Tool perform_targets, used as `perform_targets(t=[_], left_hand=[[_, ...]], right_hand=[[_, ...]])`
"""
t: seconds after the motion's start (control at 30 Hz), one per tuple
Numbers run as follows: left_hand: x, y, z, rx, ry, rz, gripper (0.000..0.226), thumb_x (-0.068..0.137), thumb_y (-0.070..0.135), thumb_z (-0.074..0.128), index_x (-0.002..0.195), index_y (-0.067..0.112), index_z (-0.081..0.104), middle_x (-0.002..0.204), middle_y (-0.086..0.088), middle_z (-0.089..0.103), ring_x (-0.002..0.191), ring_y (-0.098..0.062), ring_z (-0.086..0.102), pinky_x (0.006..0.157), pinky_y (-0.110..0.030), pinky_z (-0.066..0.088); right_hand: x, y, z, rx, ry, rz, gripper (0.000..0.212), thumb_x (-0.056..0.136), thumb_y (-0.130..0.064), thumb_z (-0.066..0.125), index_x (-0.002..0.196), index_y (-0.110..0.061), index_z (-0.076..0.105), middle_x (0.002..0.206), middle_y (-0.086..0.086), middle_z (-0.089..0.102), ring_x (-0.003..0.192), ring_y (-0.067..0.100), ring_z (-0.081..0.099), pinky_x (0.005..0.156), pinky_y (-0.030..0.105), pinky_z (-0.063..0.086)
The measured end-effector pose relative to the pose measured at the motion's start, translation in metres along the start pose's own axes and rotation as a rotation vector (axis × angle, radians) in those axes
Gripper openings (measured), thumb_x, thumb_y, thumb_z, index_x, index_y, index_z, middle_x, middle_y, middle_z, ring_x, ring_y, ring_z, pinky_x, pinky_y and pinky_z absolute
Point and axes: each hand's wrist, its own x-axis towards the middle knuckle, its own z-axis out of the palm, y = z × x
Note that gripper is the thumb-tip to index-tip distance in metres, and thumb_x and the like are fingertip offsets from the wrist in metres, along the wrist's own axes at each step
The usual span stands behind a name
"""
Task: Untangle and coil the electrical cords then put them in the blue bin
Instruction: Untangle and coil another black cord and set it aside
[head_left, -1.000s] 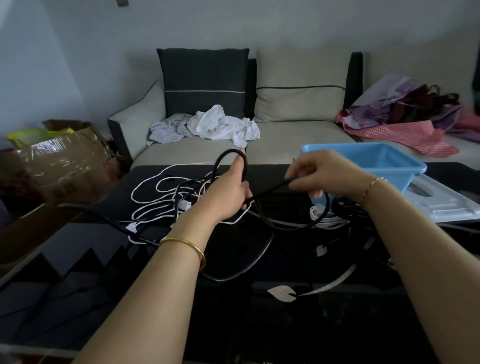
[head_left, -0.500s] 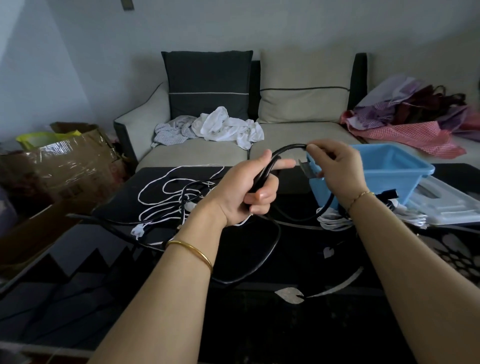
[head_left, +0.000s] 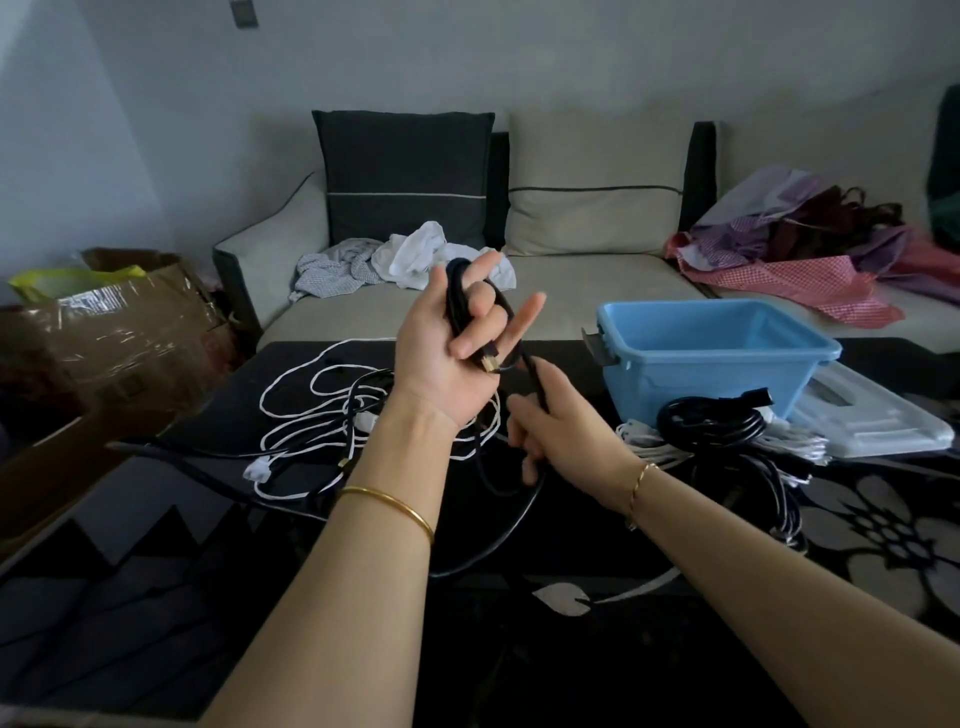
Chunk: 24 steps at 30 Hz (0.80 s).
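My left hand (head_left: 447, 348) is raised palm-up above the black table and holds loops of a black cord (head_left: 456, 301) wound over its fingers; a gold-tipped plug shows at the palm. My right hand (head_left: 550, 431), lower and to the right, grips the same cord where it runs down toward the table. A tangle of white cord (head_left: 311, 415) mixed with black cord lies on the table left of my hands. A coiled black cord (head_left: 711, 421) rests on a white bundle in front of the blue bin (head_left: 717, 358), which looks empty.
A clear plastic lid (head_left: 872, 421) lies right of the bin. Behind the black glass table (head_left: 571, 649) stands a sofa (head_left: 587, 301) with cushions, crumpled clothes (head_left: 410, 257) and a fabric pile (head_left: 810, 249). A taped cardboard box (head_left: 98, 332) sits at the left.
My left hand has risen and turned palm-up with a further loop of black cord around it. My right hand has dropped from beside the bin to below the left hand, sliding down the cord.
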Motion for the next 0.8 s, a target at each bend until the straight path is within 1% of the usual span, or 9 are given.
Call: perform_targets(t=[0.1,0.27,0.37,0.47,0.53,0.6,0.67,0.73,0.8], left_hand=[[0.004,0.0,-0.005,0.042,0.09,0.056,0.044,0.105,0.039,0.019,0.101,0.006,0.048,0.056,0.005,0.055,0.031,-0.006,0.028,0.084,-0.03,0.053],[0.009,-0.003,-0.006,0.281,0.296,0.18,0.044,0.106,0.034,0.022,0.117,0.001,0.048,0.064,-0.001,0.06,0.036,-0.008,0.032,0.085,-0.031,0.051],[0.011,-0.001,-0.009,0.444,0.336,0.266,0.044,0.106,0.026,0.025,0.08,0.005,0.055,0.063,0.0,0.058,0.039,-0.009,0.037,0.082,-0.038,0.043],[0.012,0.005,-0.019,0.657,0.336,0.341,0.028,0.105,0.024,0.028,0.089,0.007,0.044,0.069,0.003,0.06,0.042,-0.01,0.042,0.076,-0.041,0.039],[0.01,0.007,-0.024,0.797,0.354,0.364,0.025,0.105,0.023,0.029,0.089,0.01,0.042,0.072,0.002,0.059,0.044,-0.01,0.044,0.078,-0.045,0.041],[0.008,0.006,-0.028,0.951,0.378,0.373,0.024,0.105,0.023,0.029,0.086,0.014,0.042,0.073,0.002,0.057,0.045,-0.009,0.044,0.079,-0.05,0.047],[0.004,0.004,-0.03,1.082,0.386,0.363,0.023,0.104,0.022,0.03,0.085,0.016,0.041,0.073,0.002,0.057,0.046,-0.008,0.045,0.083,-0.054,0.05],[0.003,0.003,-0.03,1.23,0.377,0.343,0.022,0.103,0.021,0.029,0.084,0.017,0.039,0.075,0.0,0.058,0.05,-0.009,0.047,0.082,-0.048,0.052],[0.002,0.004,-0.027,1.364,0.358,0.306,0.022,0.103,0.02,0.031,0.083,0.018,0.037,0.074,0.0,0.058,0.052,-0.011,0.048,0.071,-0.035,0.052]], right_hand=[[0.0,-0.011,0.003,-0.144,-0.055,0.055,0.038,0.094,-0.011,0.049,0.131,-0.015,0.037,0.073,0.006,0.059,0.048,0.012,0.043,0.042,0.027,0.039],[-0.004,-0.036,0.001,-0.374,-0.268,0.063,0.026,0.094,-0.009,0.049,0.117,0.001,0.042,0.08,0.013,0.07,0.052,0.019,0.06,0.055,0.026,0.051],[-0.008,-0.037,0.007,-0.249,-0.374,0.052,0.02,0.093,-0.002,0.048,0.11,0.009,0.044,0.081,0.019,0.068,0.063,0.024,0.062,0.064,0.029,0.048],[-0.011,-0.034,0.003,-0.083,-0.376,0.043,0.011,0.092,0.0,0.05,0.103,-0.001,0.049,0.076,0.014,0.064,0.073,0.028,0.056,0.074,0.039,0.041],[-0.013,-0.035,-0.001,-0.069,-0.35,0.088,0.011,0.092,-0.001,0.05,0.103,-0.006,0.05,0.071,0.011,0.055,0.061,0.026,0.057,0.064,0.033,0.047],[-0.01,-0.04,-0.003,-0.289,-0.288,0.063,0.013,0.091,-0.003,0.052,0.103,-0.005,0.054,0.065,0.008,0.051,0.047,0.019,0.052,0.05,0.026,0.045],[-0.002,-0.046,-0.006,-0.554,-0.205,-0.029,0.009,0.089,-0.01,0.057,0.096,-0.009,0.062,0.062,0.0,0.052,0.044,0.008,0.049,0.05,0.019,0.041],[0.003,-0.054,-0.009,-0.766,-0.136,-0.111,0.012,0.086,-0.018,0.06,0.095,-0.013,0.067,0.075,-0.001,0.06,0.064,0.005,0.055,0.058,0.016,0.041],[0.006,-0.061,-0.01,-0.925,-0.093,-0.138,0.02,0.082,-0.021,0.06,0.101,-0.018,0.067,0.093,0.001,0.064,0.087,0.017,0.058,0.071,0.027,0.046]])
